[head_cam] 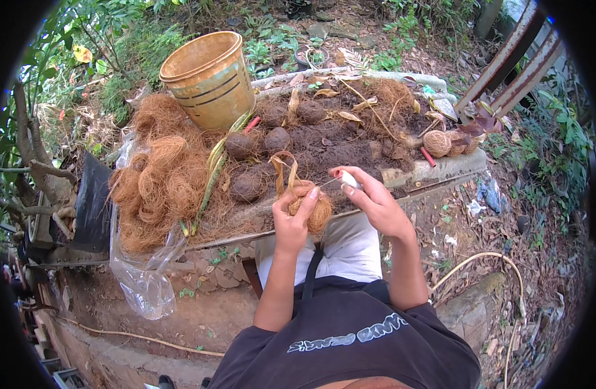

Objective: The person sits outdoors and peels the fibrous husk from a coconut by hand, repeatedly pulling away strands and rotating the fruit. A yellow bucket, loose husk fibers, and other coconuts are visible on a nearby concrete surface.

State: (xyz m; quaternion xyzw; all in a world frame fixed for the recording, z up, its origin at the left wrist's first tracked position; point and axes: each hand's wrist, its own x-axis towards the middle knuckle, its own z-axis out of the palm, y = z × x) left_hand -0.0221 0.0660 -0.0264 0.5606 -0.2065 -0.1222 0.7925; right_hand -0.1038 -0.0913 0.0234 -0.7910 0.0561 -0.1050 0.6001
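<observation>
My left hand (pixel 293 216) grips a ball wrapped in brown coconut fibre (pixel 320 216), held over the near edge of the work slab. Dry strap-like leaves (pixel 286 172) stick up from behind its fingers. In my right hand (pixel 373 202) is a spool of white thread (pixel 350 180) with a red core. A taut strand of thread (pixel 328 182) runs from the spool to the ball. Just beyond, several dark soil balls (pixel 248 187) rest on the slab. At the right end sit finished-looking fibre-wrapped balls (pixel 436 144) and a red tube (pixel 428 157).
A heap of loose coconut fibre (pixel 164 180) on clear plastic (pixel 147 291) covers the slab's left end. Behind it stands a stained yellow bucket (pixel 210 87). Long green-yellow leaves (pixel 213 180) lie beside the heap. Dark soil (pixel 327 146) spreads over the middle. Rusty metal bars (pixel 526 73) rise at far right.
</observation>
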